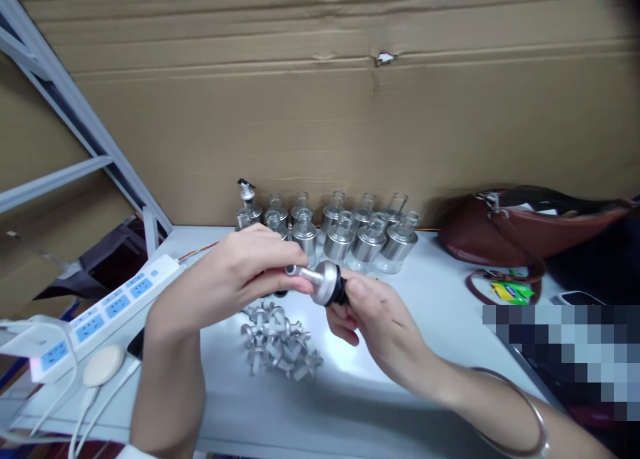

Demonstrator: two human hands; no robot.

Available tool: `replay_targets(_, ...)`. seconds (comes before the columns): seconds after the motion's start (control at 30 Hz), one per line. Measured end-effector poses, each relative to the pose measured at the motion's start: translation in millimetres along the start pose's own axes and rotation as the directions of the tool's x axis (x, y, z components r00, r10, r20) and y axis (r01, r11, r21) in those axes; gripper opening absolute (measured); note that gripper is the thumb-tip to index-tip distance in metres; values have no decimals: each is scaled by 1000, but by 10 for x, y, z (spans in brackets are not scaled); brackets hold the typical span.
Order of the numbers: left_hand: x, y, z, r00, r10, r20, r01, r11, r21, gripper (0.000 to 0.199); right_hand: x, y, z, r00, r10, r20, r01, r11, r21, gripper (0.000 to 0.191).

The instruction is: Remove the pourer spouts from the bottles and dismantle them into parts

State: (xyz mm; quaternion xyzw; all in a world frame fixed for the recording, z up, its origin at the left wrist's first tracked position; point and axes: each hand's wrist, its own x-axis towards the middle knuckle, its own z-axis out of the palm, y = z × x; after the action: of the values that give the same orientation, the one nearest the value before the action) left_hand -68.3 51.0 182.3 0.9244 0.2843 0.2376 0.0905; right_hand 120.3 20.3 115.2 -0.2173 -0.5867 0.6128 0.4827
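Note:
Above the table, a silver bottle pour spout (326, 282) with black rubber rings lies nearly level between my hands. My left hand (260, 262) pinches its thin metal tube, thumb and forefinger closed on it. The black ringed end is gripped by my right hand (377, 312), whose thumb presses along its side; the tip inside those fingers is hidden. Below them, several small silver metal pieces (277, 339) with flat tabs lie in a loose pile. Behind my hands, glass bottles with metal sleeves (339, 239) stand in two rows; the far-left bottle carries a spout with a black flap (246, 189).
A white power strip (117, 306) with cables and a round cream charger (104, 366) lies at left, by a grey metal frame (95, 126). At right sit a brown leather bag (475, 232) and a green-yellow packet (513, 292). Cardboard (300, 126) stands behind.

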Motion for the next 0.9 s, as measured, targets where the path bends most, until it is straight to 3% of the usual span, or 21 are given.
replay_targets(0.1,-51,39,-48,997,-53,59,57,996,-73,47,-42,24,-42,987,-147,58,158,938,-309,43)
replay_targets(0.2,-89,101,-87,992,-82,100,92,990,-104,55,-36,-14,-35,937,-312,155,343,749,-567,47)
replay_targets(0.33,-120,135,-124,991,-76,109,89,990,-114,55,23,-38,-47,837,-462,294,520,502,-691,42)
replay_targets(0.4,-155,72,-153,986,-85,144,105,985,-135,50,45,-26,-122,778,-489,394,585,339,-737,39)
replay_targets(0.47,-209,-55,-194,970,-168,175,193,972,-137,43,47,-14,-240,707,-498,502,645,165,-746,33)
replay_targets(0.53,-265,-210,-233,922,-354,157,371,924,-93,38,37,1,-366,677,-483,555,658,60,-751,24)
replay_targets(0.57,-282,-279,-243,884,-448,135,459,887,-58,39,31,16,-419,696,-455,555,638,39,-769,21)
replay_targets(0.63,-278,-366,-234,822,-543,172,551,834,3,41,31,71,-490,782,-338,525,564,21,-826,17)
replay_targets(0.73,-195,-364,-162,797,-545,260,546,834,75,38,65,227,-513,883,-70,463,465,10,-885,12)
replay_targets(0.83,-130,-324,-101,790,-550,271,546,832,97,34,121,424,-494,911,170,375,377,26,-926,6)
replay_targets(0.9,-139,-333,-97,772,-592,233,579,805,126,32,164,543,-484,909,256,328,335,16,-942,8)
